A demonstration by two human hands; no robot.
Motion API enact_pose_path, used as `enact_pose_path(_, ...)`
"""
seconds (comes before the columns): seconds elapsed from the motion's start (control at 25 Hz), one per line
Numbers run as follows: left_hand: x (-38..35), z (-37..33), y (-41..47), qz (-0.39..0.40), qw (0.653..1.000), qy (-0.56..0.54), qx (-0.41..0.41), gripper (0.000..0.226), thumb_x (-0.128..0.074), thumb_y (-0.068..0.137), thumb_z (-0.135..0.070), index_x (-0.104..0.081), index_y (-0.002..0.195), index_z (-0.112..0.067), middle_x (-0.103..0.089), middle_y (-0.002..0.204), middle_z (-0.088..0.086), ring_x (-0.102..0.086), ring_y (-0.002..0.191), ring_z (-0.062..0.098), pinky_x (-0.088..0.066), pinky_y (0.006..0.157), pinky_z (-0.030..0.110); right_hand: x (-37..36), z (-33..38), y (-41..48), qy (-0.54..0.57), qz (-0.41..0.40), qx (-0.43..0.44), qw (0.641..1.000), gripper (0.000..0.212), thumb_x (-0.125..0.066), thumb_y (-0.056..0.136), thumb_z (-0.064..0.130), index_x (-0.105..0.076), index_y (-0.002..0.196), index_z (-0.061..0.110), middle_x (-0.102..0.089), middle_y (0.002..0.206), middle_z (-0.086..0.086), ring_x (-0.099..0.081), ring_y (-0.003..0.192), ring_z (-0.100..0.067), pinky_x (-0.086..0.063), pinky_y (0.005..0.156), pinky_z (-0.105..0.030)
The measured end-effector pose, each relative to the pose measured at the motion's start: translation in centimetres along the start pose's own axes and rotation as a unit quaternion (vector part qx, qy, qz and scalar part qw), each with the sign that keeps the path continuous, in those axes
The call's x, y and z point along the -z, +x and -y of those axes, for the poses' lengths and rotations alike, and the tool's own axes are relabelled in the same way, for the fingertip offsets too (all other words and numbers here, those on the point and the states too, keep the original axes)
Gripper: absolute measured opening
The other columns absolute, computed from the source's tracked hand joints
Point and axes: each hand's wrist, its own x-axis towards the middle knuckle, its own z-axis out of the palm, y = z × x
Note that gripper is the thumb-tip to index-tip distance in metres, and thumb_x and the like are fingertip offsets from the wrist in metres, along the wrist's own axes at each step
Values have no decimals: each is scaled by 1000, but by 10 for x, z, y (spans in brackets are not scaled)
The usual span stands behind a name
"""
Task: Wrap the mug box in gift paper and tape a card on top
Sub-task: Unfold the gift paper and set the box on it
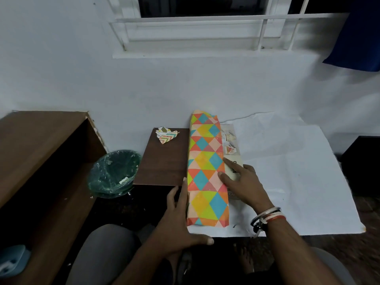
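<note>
The mug box (233, 153) lies lengthwise on a small brown table (162, 161), its white top with mug pictures showing on the right side. Gift paper (206, 169) with a bright diamond pattern is folded over the box's left side and top; its white underside spreads out flat to the right. My left hand (181, 219) presses flat against the papered left side of the box. My right hand (244, 184) rests on the box top, straight fingers holding the paper's edge down. No card or tape is visible.
A crumpled scrap of patterned paper (165, 135) lies at the table's far left corner. A green bin with a plastic liner (114, 173) stands on the floor to the left, beside a brown wooden shelf unit (47, 153). The white wall runs behind the table.
</note>
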Motion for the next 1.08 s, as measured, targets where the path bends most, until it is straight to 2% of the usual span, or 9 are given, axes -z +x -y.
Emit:
enact_pose_path(0.12, -23, 0, -11, -134, 989, 65, 17, 124, -71, 85, -50, 40, 142, -54, -47, 119, -2, -62, 97, 20, -53, 78, 38, -1, 1, 1, 5, -4, 1, 1000, 60, -67, 93, 49, -46, 149, 48, -51, 143, -7, -36, 144, -17, -41, 109, -39)
enact_pose_path(0.28, -21, -6, -10, -126, 986, 99, 54, 111, -58, 94, -20, 37, 151, -38, -61, 127, -3, -63, 108, 19, -50, 86, 34, -2, 0, 2, 2, -4, 3, 1000, 60, -66, 93, 50, -45, 150, 47, -52, 144, -7, -37, 143, -17, -42, 107, -38)
enact_pose_path(0.48, -12, -11, -15, -61, 991, 103, 52, 114, -57, 91, -36, 47, 136, -45, -58, 125, -6, -63, 104, 14, -54, 86, 36, 0, -1, 4, 6, -3, -2, 1000, 60, -66, 92, 51, -46, 148, 48, -48, 145, -7, -46, 137, -20, -42, 108, -38)
enact_pose_path(0.64, 2, -22, -18, -36, 990, 120, 65, 120, -51, 63, -78, 38, 142, -59, -40, 113, -10, -53, 105, 15, -47, 90, 38, -1, -2, 5, 0, -4, -1, 1000, 60, -67, 91, 54, -47, 147, 51, -49, 142, -5, -51, 132, -21, -44, 107, -38)
enact_pose_path(0.76, 13, -36, -3, -32, 970, 239, 35, 108, -3, 54, -109, 28, 146, -62, -30, 112, -10, -39, 108, 14, -30, 93, 38, 0, -3, 4, -8, -1, 1, 1000, 60, -65, 91, 55, -44, 148, 53, -48, 141, -3, -51, 132, -19, -43, 106, -36)
enact_pose_path(0.84, 25, -40, 22, -53, 974, 221, 1, 109, 14, 48, -107, 11, 149, -66, -30, 117, -13, -36, 112, 11, -25, 98, 35, 1, -3, 4, -13, 3, 0, 1000, 61, -64, 92, 57, -42, 148, 54, -48, 141, -2, -52, 132, -18, -44, 105, -35)
enact_pose_path(0.92, 33, -38, 51, -84, 983, 161, -23, 108, 11, 57, -104, -4, 155, -60, -27, 141, -11, -28, 136, 13, -18, 113, 37, 1, -2, 3, -19, 3, -2, 1000, 64, -64, 92, 58, -38, 151, 54, -47, 143, -2, -53, 130, -19, -44, 104, -35)
enact_pose_path(1.0, 29, -33, 79, -68, 982, 172, -49, 105, 10, 67, -97, 4, 160, -50, 6, 170, -9, 4, 157, 17, 2, 125, 42, 2, -3, 4, -12, 2, 1, 1000, 76, -65, 90, 60, -27, 155, 52, -50, 140, 1, -55, 126, -19, -46, 102, -38)
enact_pose_path(1.08, 16, -27, 99, -45, 975, 208, -64, 111, 24, 65, -93, 13, 161, -40, 29, 166, -6, 23, 156, 23, 16, 122, 41, 3, -3, 4, 20, -9, 3, 1000, 88, -71, 86, 61, -21, 157, 46, -55, 130, 9, -59, 114, -15, -51, 96, -36)
